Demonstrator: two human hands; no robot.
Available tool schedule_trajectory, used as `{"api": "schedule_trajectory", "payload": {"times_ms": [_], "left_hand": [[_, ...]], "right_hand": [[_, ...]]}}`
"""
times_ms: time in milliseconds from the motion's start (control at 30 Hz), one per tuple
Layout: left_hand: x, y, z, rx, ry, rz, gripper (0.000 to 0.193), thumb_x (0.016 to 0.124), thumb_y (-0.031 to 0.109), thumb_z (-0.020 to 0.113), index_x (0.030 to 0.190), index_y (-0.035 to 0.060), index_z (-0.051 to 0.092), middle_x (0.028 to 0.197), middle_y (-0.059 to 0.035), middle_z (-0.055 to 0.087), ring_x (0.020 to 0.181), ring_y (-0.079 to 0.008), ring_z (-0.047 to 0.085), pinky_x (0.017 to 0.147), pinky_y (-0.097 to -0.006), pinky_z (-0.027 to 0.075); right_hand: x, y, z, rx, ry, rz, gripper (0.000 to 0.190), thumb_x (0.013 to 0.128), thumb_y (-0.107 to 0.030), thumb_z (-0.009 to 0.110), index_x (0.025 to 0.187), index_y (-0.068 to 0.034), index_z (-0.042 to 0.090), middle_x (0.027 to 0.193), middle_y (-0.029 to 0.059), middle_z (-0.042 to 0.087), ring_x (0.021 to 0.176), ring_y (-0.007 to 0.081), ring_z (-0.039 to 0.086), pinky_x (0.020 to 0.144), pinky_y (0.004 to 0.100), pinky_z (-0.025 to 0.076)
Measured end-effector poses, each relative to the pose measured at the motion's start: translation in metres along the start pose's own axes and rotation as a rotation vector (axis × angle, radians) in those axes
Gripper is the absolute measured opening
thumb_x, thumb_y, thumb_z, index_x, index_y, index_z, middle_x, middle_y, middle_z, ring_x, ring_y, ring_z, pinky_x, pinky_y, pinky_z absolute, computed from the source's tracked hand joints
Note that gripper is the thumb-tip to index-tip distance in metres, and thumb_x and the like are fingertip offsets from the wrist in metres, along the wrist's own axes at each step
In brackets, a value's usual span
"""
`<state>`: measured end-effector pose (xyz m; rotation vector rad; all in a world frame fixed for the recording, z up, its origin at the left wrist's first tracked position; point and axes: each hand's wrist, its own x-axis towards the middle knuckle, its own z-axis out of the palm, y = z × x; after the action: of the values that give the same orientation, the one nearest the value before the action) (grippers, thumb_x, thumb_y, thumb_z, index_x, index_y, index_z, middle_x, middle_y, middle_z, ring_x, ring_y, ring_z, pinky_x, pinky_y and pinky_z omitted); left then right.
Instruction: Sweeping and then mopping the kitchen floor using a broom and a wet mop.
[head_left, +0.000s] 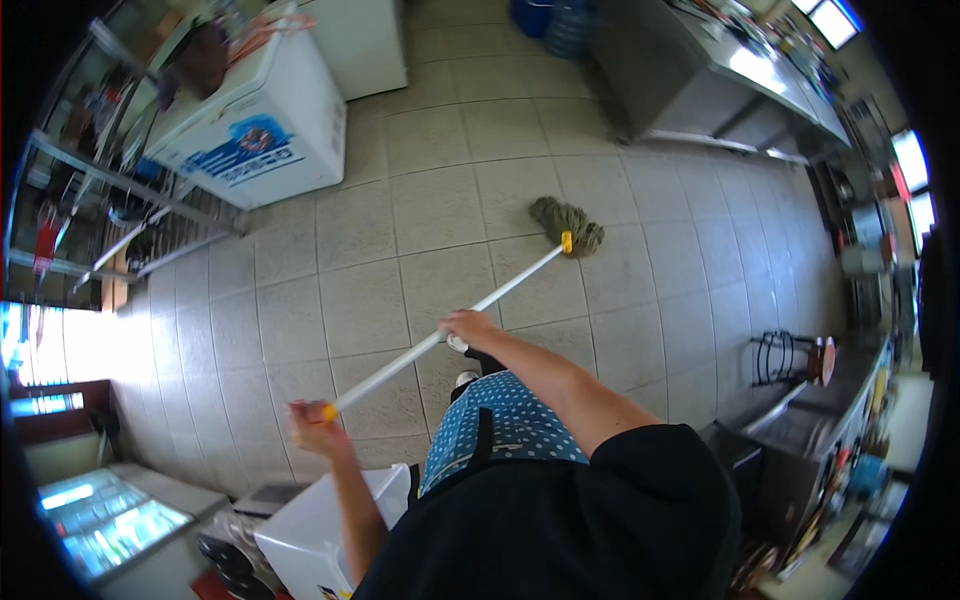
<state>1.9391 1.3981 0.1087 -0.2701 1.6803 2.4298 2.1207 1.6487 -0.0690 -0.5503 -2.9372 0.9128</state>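
A string mop with a white handle (397, 363) slants across the view in front of me. Its greyish-green mop head (564, 223) lies on the tiled floor (442, 199), joined to the handle by a yellow clamp (567, 242). My right hand (472, 330) is wrapped around the middle of the handle. At the handle's upper end, my left hand (319, 429) is at the orange-yellow cap (328, 412), its fingers curled around that end. Below my hands show a blue polka-dot apron (502, 420) and part of my shoes.
A white chest freezer (315, 142) and a metal rack (142, 187) stand at the left. A steel counter (675, 97) is at the upper right, near a blue water jug (568, 34). A stool (795, 358) stands at the right. Close by my left arm is a white bin (307, 529).
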Motion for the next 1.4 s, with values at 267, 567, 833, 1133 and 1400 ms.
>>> {"api": "schedule_trajectory", "payload": {"times_ms": [267, 567, 833, 1133, 1400], "left_hand": [[-0.031, -0.014, 0.02, 0.036, -0.224, -0.056, 0.014, 0.086, 0.014, 0.049, 0.089, 0.0013, 0.054, 0.056, 0.0011, 0.04, 0.051, -0.01, 0.043, 0.054, -0.0263, 0.04], [0.021, 0.108, 0.032, 0.079, -0.03, 0.024, 0.016, 0.086, 0.019, 0.053, 0.086, 0.0032, 0.055, 0.051, 0.0029, 0.028, 0.041, -0.0081, 0.031, 0.042, -0.0208, 0.034], [-0.078, -0.062, 0.184, 0.192, -0.386, -0.02, 0.016, 0.086, 0.021, 0.045, 0.077, 0.0089, 0.05, 0.057, 0.0006, 0.034, 0.045, -0.0109, 0.035, 0.043, -0.0236, 0.033], [-0.41, -0.208, 0.323, 0.087, -0.868, -0.511, 0.018, 0.086, 0.016, 0.044, 0.069, 0.01, 0.044, 0.05, 0.0054, 0.025, 0.041, -0.0047, 0.025, 0.043, -0.0207, 0.028], [-0.349, -0.16, 0.414, 0.222, -1.031, -0.53, 0.019, 0.084, 0.023, 0.058, 0.081, 0.0053, 0.051, 0.049, 0.0061, 0.025, 0.04, -0.0032, 0.027, 0.041, -0.0178, 0.03]], "right_hand": [[-0.054, 0.009, 0.0, -0.083, 0.136, 0.279, 0.012, 0.076, -0.01, 0.053, 0.085, -0.013, 0.06, 0.086, 0.0066, 0.06, 0.092, 0.0266, 0.058, 0.077, 0.0375, 0.05], [-0.046, -0.094, 0.01, 0.186, -0.087, 0.075, 0.033, 0.08, -0.026, 0.058, 0.111, -0.025, 0.051, 0.098, 0.0035, 0.059, 0.104, 0.0253, 0.053, 0.081, 0.0483, 0.044], [-0.173, 0.086, -0.049, 0.214, 0.061, 0.431, 0.034, 0.078, -0.024, 0.06, 0.112, -0.021, 0.056, 0.099, 0.0082, 0.059, 0.097, 0.0321, 0.057, 0.072, 0.042, 0.051], [-0.431, 0.257, -0.122, 0.26, 0.548, 1.173, 0.021, 0.078, -0.014, 0.055, 0.098, -0.013, 0.059, 0.098, 0.0135, 0.057, 0.099, 0.0319, 0.055, 0.076, 0.0405, 0.051], [-0.404, 0.192, -0.162, 0.413, 0.483, 1.092, 0.02, 0.081, -0.022, 0.055, 0.097, -0.012, 0.058, 0.091, 0.0104, 0.06, 0.093, 0.0307, 0.058, 0.07, 0.0437, 0.05]]}}
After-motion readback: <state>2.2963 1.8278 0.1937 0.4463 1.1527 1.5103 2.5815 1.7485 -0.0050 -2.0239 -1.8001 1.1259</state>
